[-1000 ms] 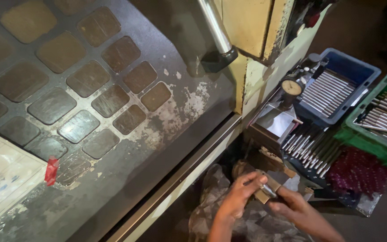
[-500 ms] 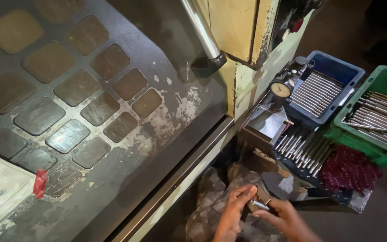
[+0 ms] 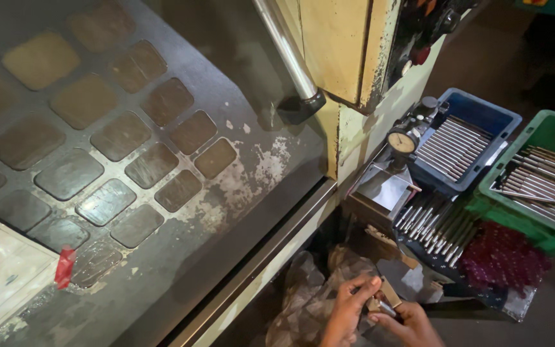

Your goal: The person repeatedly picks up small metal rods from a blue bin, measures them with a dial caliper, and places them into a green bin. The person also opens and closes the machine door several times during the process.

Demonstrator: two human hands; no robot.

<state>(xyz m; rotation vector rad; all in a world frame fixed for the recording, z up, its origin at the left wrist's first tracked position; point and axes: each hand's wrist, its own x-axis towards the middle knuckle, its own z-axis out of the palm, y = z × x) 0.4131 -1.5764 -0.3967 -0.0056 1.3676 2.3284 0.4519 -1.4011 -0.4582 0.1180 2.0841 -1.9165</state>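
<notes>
Head view: left hand and right hand met low at the frame's bottom edge, fingers pinched narrow around a small metal piece, held over crumpled plastic. Best gripped firmly, close to the body. Blue bin held a row of steel rods; green crate likewise; more rods lay on a dark tray beside a dial gauge.

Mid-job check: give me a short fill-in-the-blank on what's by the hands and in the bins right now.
1. The blue bin holds metal ____.
2. Right of it stands a ____ bin.
3. The dial gauge has a ____ face.
4. The left hand and right hand hold a small part ____.

Missing: rods; green; round; together
</notes>
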